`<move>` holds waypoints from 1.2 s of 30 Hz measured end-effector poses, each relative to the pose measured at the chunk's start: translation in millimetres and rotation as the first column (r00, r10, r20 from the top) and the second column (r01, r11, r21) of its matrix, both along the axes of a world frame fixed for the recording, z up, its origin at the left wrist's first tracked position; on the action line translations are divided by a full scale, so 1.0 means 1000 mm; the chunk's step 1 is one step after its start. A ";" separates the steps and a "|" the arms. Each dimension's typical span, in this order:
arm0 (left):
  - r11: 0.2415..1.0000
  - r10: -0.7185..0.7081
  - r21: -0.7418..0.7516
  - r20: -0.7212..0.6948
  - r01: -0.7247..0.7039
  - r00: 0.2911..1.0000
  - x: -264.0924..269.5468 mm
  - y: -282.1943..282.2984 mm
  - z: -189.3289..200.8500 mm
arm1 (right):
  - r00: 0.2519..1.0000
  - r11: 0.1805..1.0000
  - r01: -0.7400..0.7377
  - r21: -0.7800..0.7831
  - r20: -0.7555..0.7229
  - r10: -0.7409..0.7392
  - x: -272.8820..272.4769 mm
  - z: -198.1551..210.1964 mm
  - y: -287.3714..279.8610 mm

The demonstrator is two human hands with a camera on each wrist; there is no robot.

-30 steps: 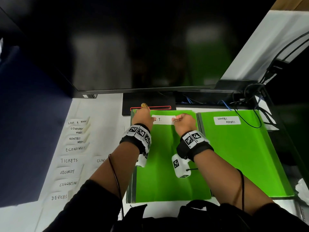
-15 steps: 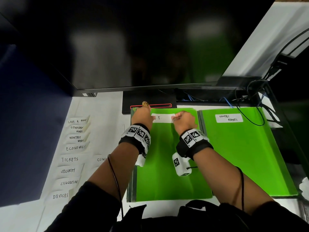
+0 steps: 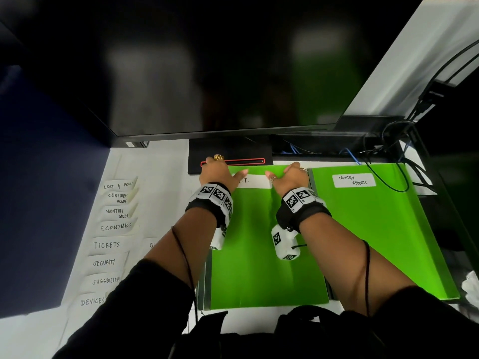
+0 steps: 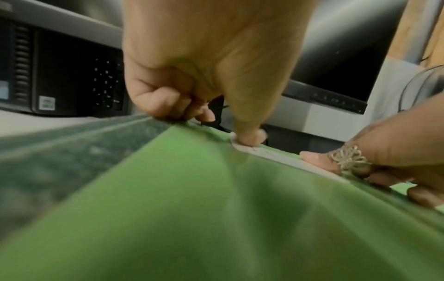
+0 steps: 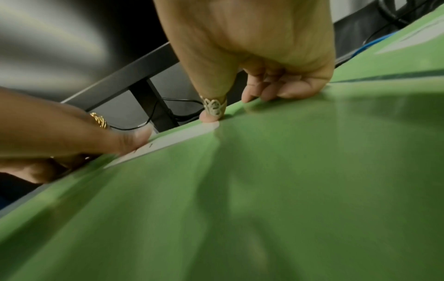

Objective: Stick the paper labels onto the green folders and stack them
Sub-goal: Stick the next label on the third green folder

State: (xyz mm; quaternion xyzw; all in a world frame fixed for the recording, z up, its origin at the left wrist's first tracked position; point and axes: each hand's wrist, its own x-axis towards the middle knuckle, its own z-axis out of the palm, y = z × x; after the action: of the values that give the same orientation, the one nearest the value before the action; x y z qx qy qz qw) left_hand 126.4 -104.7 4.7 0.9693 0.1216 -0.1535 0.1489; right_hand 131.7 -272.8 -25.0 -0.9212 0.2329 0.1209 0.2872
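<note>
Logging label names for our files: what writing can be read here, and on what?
"MONTHLY REPORTS": right folder's label.
"T.", rest covered: left folder's label, pressed by left hand and right hand.
Loose labels on the table:
"LOST & FOUN"
"CONFIDEN FUNDS"
"MONTHLY MEET"
"ECONOMICS"
"TICKETS"
"SECURITY"
"SUGGESTION"
"DEVICES"
Half-hidden label: unreadable.
Computer sticker: blurred.

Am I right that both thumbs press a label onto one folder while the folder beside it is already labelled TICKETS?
No: the head view shows the neighbouring folder labelled MONTHLY REPORTS; left hand and right hand do press thumbs on the other label.
</note>
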 end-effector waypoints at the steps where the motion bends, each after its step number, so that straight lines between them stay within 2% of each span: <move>1: 1.000 0.015 -0.003 0.006 -0.015 1.000 0.002 -0.001 -0.001 | 1.000 1.000 -0.011 -0.008 -0.018 0.011 0.001 0.000 -0.001; 4: 0.998 0.027 -0.056 -0.016 -0.028 1.000 0.007 0.002 -0.005 | 0.994 0.997 -0.065 0.029 -0.089 0.067 0.005 0.003 -0.009; 7: 0.994 0.008 -0.109 0.008 -0.008 1.000 0.004 0.007 -0.009 | 0.988 0.989 -0.122 0.079 -0.089 0.129 0.002 0.007 -0.016; 11: 0.984 -0.074 -0.160 0.045 0.081 0.996 -0.003 0.018 -0.014 | 0.966 0.970 -0.225 0.086 -0.110 0.234 -0.002 0.009 -0.021; 14: 0.972 -0.116 -0.203 0.014 0.117 0.993 -0.004 0.023 -0.011 | 0.956 0.964 -0.240 0.114 -0.148 0.255 -0.001 0.013 -0.019; 15: 0.973 -0.120 -0.195 0.015 0.121 0.993 -0.006 0.020 -0.010 | 0.955 0.965 -0.234 0.115 -0.161 0.251 -0.002 0.014 -0.016; 18: 0.987 -0.157 0.025 -0.017 0.158 0.987 -0.007 0.009 -0.013 | 0.951 0.965 -0.257 -0.046 -0.187 0.244 -0.004 0.011 -0.003; 20: 0.979 -0.166 0.114 -0.019 0.167 0.986 -0.007 0.006 -0.016 | 0.953 0.963 -0.254 -0.087 -0.194 0.233 -0.002 0.009 -0.001; 24: 0.983 -0.171 0.065 -0.038 0.173 0.985 -0.002 0.009 -0.018 | 0.960 0.976 -0.218 0.016 -0.177 0.217 0.002 0.011 -0.014; 27: 0.987 -0.144 -0.078 -0.042 0.141 0.989 -0.001 0.016 -0.019 | 0.973 0.980 -0.191 0.059 -0.117 0.197 -0.001 0.008 -0.020; 29: 0.986 -0.124 -0.118 -0.028 0.120 0.992 -0.001 0.021 -0.020 | 0.975 0.981 -0.173 0.087 -0.125 0.183 0.001 0.009 -0.020; 32: 0.987 -0.156 -0.039 -0.042 0.155 0.987 -0.002 0.017 -0.021 | 0.968 0.987 -0.132 0.090 -0.204 0.148 0.003 0.015 -0.010; 36: 0.969 -0.180 0.167 -0.033 0.183 0.983 -0.004 0.007 -0.026 | 0.967 0.973 -0.190 -0.134 -0.198 0.161 -0.010 0.013 0.015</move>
State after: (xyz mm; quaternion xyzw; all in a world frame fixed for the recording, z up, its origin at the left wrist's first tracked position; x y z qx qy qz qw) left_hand 122.7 -97.8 -21.2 0.9841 0.0464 -0.1641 0.0503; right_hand 121.6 -257.5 -11.6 -0.9422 0.1846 0.2129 0.1813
